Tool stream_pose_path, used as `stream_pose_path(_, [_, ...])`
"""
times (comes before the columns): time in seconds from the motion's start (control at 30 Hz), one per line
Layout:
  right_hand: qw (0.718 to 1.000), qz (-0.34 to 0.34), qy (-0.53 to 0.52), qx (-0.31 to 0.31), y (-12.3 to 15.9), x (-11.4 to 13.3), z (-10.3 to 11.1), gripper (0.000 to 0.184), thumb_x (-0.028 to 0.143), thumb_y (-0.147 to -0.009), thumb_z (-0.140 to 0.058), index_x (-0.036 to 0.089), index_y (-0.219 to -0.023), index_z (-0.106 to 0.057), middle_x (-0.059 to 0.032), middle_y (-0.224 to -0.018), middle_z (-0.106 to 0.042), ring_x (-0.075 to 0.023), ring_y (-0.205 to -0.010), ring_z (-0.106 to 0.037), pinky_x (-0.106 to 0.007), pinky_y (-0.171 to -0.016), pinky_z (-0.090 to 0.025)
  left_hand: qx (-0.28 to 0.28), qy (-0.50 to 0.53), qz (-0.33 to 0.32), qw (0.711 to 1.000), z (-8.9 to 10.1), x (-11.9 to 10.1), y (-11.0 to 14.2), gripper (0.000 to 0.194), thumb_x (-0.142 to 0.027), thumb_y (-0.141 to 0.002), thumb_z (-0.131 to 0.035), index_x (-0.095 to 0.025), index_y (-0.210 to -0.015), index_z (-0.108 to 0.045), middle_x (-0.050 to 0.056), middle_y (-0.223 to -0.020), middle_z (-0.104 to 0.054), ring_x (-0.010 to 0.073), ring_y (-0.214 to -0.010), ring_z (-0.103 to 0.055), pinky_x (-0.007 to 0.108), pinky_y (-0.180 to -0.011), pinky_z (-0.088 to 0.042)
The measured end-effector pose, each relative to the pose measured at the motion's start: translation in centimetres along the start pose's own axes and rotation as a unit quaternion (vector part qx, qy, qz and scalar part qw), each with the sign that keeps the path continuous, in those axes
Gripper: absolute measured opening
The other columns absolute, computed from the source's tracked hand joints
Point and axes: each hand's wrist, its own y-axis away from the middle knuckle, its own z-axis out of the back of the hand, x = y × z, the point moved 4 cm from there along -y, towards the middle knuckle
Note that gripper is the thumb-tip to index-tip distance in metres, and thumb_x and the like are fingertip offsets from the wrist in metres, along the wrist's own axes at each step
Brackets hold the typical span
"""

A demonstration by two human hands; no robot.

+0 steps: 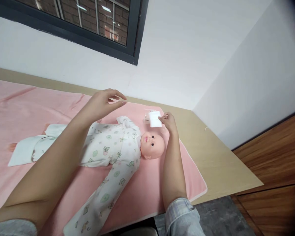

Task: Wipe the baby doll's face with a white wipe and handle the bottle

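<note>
A baby doll (155,149) in white printed clothes (100,147) lies on its back on a pink blanket (147,186), its head toward the right. My right hand (169,121) pinches the edge of a white square pad (154,119), perhaps gauze or folded tissue, just beyond the doll's head. Partly behind the pad is a small clear plastic item (146,118), whose kind I cannot make out. Over the doll's body hovers my left hand (109,101), fingers stretched and apart with nothing between them. My left forearm hides part of the doll's legs and torso.
The blanket lies over a light wooden table (211,154), whose corner points right. A white wall (167,62) with a dark-framed window (135,32) rises behind it. Wooden panels (275,154) stand at the right, and a chair edge (140,231) shows below.
</note>
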Motion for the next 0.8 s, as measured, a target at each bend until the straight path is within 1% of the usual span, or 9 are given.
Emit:
stream_pose_path(0.1, [1.0,-0.021,0.02,0.003,-0.4,-1.9,-0.2,0.027,0.024,-0.064,-0.069,0.022,-0.074,-0.044,0.0094,-0.053,-0.05,-0.0097,-0.055,-0.049,-0.024,-0.059,-0.041,-0.016,0.008,0.029,0.999,1.4,0.4,0.0,0.028,-0.045,-0.083,-0.066,-0.021,-0.095,-0.073,0.003,-0.104,-0.073,0.0229,-0.097,-0.067,0.036,-0.09,-0.052])
stream_pose_path(0.23, [0.998,-0.033,-0.003,0.054,-0.8,-3.5,-1.3,0.018,0.027,-0.066,-0.069,0.018,-0.079,-0.06,0.0037,-0.063,-0.058,-0.0108,-0.062,-0.053,-0.025,-0.064,-0.045,-0.031,0.007,0.052,0.998,2.3,0.8,0.1,0.028,-0.045,-0.084,-0.066,-0.021,-0.097,-0.073,0.003,-0.101,-0.074,0.022,-0.09,-0.068,0.032,-0.079,-0.052])
stream_pose_path(0.33, [0.995,-0.024,-0.075,0.058,-1.0,-4.1,-2.1,0.028,0.033,-0.067,-0.071,0.016,-0.089,-0.068,-0.0028,-0.082,-0.068,-0.0135,-0.076,-0.062,-0.029,-0.076,-0.052,-0.033,0.009,0.056,0.998,2.5,0.8,0.2,0.028,-0.045,-0.083,-0.066,-0.022,-0.097,-0.073,0.002,-0.1,-0.074,0.022,-0.09,-0.068,0.03,-0.074,-0.051])
stream_pose_path(0.4, [0.985,-0.01,-0.157,0.074,-1.0,-4.4,-2.8,0.042,0.036,-0.068,-0.074,0.018,-0.105,-0.067,-0.0062,-0.107,-0.071,-0.0157,-0.092,-0.067,-0.031,-0.089,-0.054,-0.032,0.011,0.055,0.998,2.6,0.9,0.3,0.027,-0.045,-0.083,-0.067,-0.022,-0.096,-0.073,0.003,-0.099,-0.074,0.0222,-0.091,-0.068,0.03,-0.075,-0.051])
stream_pose_path(0.43, [0.977,-0.009,-0.196,0.089,-1.0,-4.8,-3.2,0.05,0.038,-0.068,-0.076,0.02,-0.113,-0.065,-0.0071,-0.123,-0.067,-0.0165,-0.101,-0.067,-0.032,-0.095,-0.054,-0.032,0.013,0.052,0.998,2.7,0.9,0.3,0.027,-0.044,-0.083,-0.067,-0.022,-0.096,-0.074,0.003,-0.099,-0.074,0.0222,-0.092,-0.067,0.031,-0.077,-0.052])
stream_pose_path(0.5, [0.96,-0.034,-0.248,0.121,-0.8,-5.7,-4.0,0.065,0.036,-0.065,-0.081,0.025,-0.126,-0.06,-0.007,-0.147,-0.052,-0.0182,-0.112,-0.066,-0.034,-0.103,-0.052,-0.032,0.014,0.042,0.998,2.8,1.0,0.2,0.026,-0.043,-0.083,-0.067,-0.021,-0.096,-0.074,0.003,-0.1,-0.074,0.0219,-0.095,-0.067,0.033,-0.083,-0.052])
stream_pose_path(0.57, [0.948,-0.075,-0.276,0.138,-0.5,-6.8,-4.5,0.076,0.033,-0.062,-0.085,0.028,-0.131,-0.056,-0.0066,-0.156,-0.04,-0.0194,-0.114,-0.066,-0.039,-0.105,-0.052,-0.026,0.011,0.038,0.999,2.9,1.1,0.2,0.025,-0.041,-0.086,-0.066,-0.021,-0.099,-0.073,0.003,-0.104,-0.074,0.0214,-0.097,-0.066,0.034,-0.086,-0.052])
stream_pose_path(0.67, [0.939,-0.106,-0.303,0.126,-0.1,-7.8,-4.5,0.08,0.027,-0.059,-0.086,0.03,-0.132,-0.055,-0.0057,-0.153,-0.044,-0.0185,-0.111,-0.068,-0.042,-0.108,-0.051,-0.018,0.0,0.052,0.998,3.2,1.6,0.1,0.024,-0.039,-0.088,-0.065,-0.02,-0.101,-0.072,0.003,-0.107,-0.073,0.0219,-0.098,-0.066,0.035,-0.086,-0.052])
stream_pose_path(0.8, [0.947,-0.068,-0.301,0.093,0.1,-7.7,-3.8,0.064,0.03,-0.067,-0.082,0.025,-0.127,-0.059,-0.0044,-0.126,-0.066,-0.0193,-0.109,-0.069,-0.046,-0.111,-0.049,-0.03,-0.024,0.092,0.995,4.0,2.4,0.0,0.025,-0.04,-0.087,-0.065,-0.02,-0.101,-0.072,0.004,-0.105,-0.073,0.0242,-0.098,-0.066,0.035,-0.082,-0.053])
